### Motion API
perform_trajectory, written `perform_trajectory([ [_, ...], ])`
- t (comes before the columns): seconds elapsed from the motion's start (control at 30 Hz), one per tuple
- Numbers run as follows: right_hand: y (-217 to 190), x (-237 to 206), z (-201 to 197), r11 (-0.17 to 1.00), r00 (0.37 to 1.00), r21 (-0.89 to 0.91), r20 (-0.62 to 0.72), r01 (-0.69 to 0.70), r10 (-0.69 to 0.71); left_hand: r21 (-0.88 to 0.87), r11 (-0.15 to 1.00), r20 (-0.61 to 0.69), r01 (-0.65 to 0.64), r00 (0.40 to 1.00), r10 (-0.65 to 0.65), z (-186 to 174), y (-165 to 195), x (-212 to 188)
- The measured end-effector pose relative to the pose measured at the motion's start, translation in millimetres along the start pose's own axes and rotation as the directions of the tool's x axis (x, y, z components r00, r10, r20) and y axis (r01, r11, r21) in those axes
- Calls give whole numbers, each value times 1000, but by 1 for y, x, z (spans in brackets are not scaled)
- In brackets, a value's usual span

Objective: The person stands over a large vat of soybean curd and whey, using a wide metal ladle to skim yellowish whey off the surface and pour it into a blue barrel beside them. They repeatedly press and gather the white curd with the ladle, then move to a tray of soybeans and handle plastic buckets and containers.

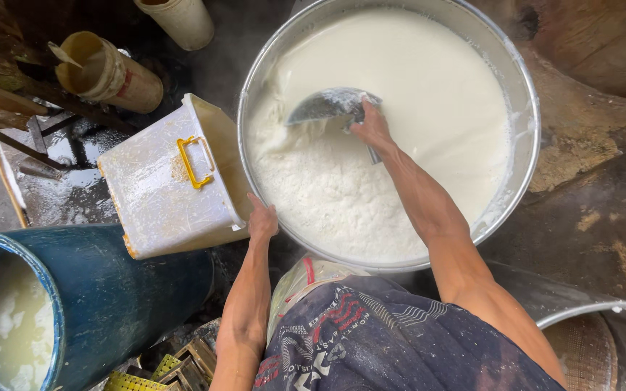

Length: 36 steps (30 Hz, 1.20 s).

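Note:
A wide metal basin (523, 137) holds white milky liquid with foam over its near half. My right hand (371, 127) grips a metal scoop (331, 105) dipped into the liquid near the basin's left side. My left hand (262, 221) holds the bottom corner of a white plastic box (164, 181) with a yellow handle. The box is tilted against the basin's left rim.
A blue barrel (110, 289) with pale liquid stands at the lower left. Two cream plastic containers (110, 72) lie at the upper left beside wet metal framing. Another metal rim (595, 311) shows at the lower right. Yellow crates (161, 369) sit below.

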State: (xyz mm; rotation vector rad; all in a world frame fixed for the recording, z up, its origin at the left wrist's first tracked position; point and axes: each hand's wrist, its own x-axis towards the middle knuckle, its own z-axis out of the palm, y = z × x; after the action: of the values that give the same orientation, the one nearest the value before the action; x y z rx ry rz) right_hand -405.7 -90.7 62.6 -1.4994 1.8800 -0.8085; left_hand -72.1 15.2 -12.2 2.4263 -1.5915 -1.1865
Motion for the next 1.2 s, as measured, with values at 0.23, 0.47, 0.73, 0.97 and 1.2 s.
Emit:
perform_trajectory([
  [0.23, 35, -71, -31, 989, 993, -148, -120, -1, -17, -59, 992, -13, -113, 994, 112, -10, -6, -8],
  [0.47, 76, -148, -58, 958, 905, -128, -380, -257, 192, -50, 990, 22, -129, 991, 130, -17, -7, -12],
  [0.73, 102, -246, -59, 797, 733, 571, -452, -200, 508, -29, 979, 32, -200, 979, 201, -21, -9, -6],
  [0.97, 112, -276, -18, 334, 595, 943, -266, -5, 759, -48, 982, 62, -180, 981, 183, -18, -12, -1],
  [1.2, 82, -218, 22, 41, 661, 997, -78, 71, 746, -37, 981, 50, -192, 980, 193, -13, -15, 3],
])
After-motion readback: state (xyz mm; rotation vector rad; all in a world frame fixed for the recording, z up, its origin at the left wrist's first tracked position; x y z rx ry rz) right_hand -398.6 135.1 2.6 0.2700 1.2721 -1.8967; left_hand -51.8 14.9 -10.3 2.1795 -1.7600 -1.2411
